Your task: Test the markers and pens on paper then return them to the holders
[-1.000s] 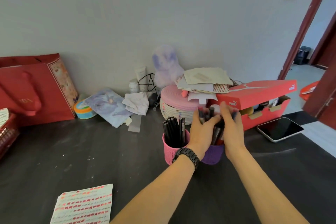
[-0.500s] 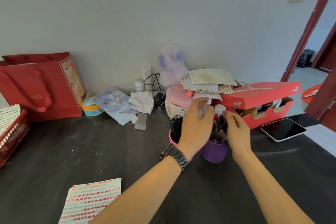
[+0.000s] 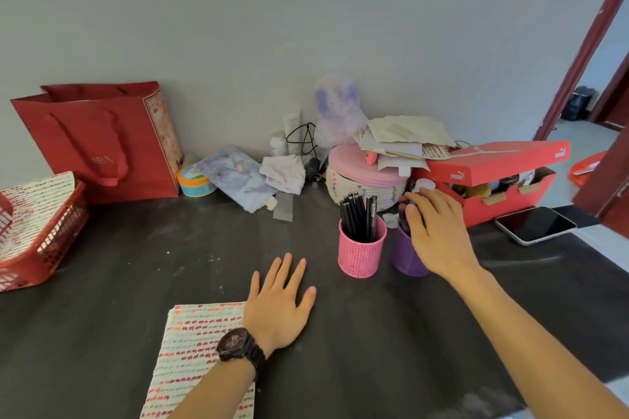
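A pink mesh holder [image 3: 361, 252] stands mid-table with several black pens [image 3: 357, 214] upright in it. Just right of it is a purple holder [image 3: 405, 257] with markers, mostly hidden by my right hand [image 3: 437, 231], whose fingers reach over the marker tops; whether they hold one I cannot tell. My left hand [image 3: 280, 299] lies flat on the dark table, fingers spread, beside a sheet of paper [image 3: 194, 347] covered in red and orange test marks. My forearm and watch lie over the sheet's right part.
Behind the holders sit a pink-lidded woven basket [image 3: 360, 177] with papers on it and a red shoebox [image 3: 490, 180]. A phone [image 3: 536, 224] lies at the right. A red basket [image 3: 41, 231] and a red gift bag [image 3: 102, 139] stand at the left.
My left hand has left the holders and come down flat on the table by the paper. My right hand stays over the purple holder.
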`<move>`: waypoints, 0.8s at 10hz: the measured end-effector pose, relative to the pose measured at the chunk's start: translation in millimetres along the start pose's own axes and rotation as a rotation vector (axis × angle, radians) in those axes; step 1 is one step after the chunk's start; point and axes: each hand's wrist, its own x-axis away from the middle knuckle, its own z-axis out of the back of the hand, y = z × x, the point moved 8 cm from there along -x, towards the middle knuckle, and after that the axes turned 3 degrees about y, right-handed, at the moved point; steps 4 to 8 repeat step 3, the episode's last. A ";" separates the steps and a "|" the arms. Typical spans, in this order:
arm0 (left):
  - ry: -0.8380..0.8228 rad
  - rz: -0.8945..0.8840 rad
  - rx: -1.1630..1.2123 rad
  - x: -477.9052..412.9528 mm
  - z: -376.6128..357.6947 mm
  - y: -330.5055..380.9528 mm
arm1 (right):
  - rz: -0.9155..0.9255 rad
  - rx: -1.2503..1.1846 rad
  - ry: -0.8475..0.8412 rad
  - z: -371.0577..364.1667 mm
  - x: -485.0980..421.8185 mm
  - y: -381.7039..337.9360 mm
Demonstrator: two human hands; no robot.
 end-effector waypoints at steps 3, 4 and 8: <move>-0.023 -0.004 0.001 -5.5 -9.6 -4.0 | -0.068 -0.113 -0.079 68.4 -23.3 -32.1; -0.023 -0.004 0.001 -5.5 -9.6 -4.0 | -0.068 -0.113 -0.079 68.4 -23.3 -32.1; -0.023 -0.004 0.001 -5.5 -9.6 -4.0 | -0.068 -0.113 -0.079 68.4 -23.3 -32.1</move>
